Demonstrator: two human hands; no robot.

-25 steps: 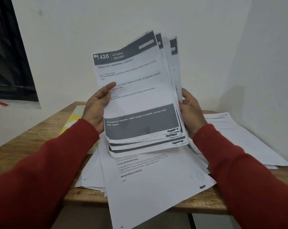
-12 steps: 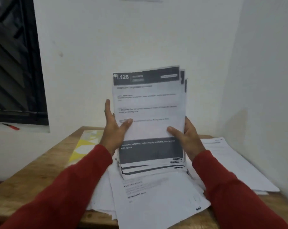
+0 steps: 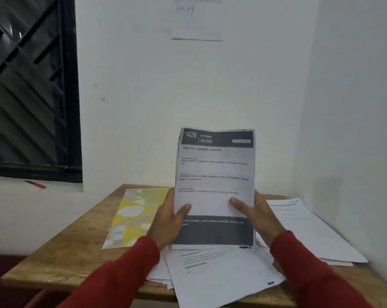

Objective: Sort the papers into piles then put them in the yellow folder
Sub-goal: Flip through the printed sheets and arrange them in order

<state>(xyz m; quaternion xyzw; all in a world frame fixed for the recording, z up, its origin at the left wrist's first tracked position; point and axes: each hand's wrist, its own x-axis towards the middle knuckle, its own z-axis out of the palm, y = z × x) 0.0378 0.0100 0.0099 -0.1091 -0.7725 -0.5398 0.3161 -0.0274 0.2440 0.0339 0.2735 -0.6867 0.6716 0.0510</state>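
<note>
I hold a stack of printed sheets upright over the table, its edges squared; the top page has a dark header reading "7426 KITCHEN". My left hand grips the stack's left edge with the thumb on the front. My right hand grips the right edge, thumb on the front too. The stack's bottom edge stands on a loose pile of white papers at the table's front. The yellow folder lies flat on the table to the left. Another pile of white papers lies to the right.
The wooden table stands in a corner, white walls behind and on the right. A dark window is at the left, with a red pen on its sill. A sheet of paper hangs on the back wall.
The fanned sheets have been tapped together into an even, upright stack. Both hands moved down to its sides, and the view has tilted up.
</note>
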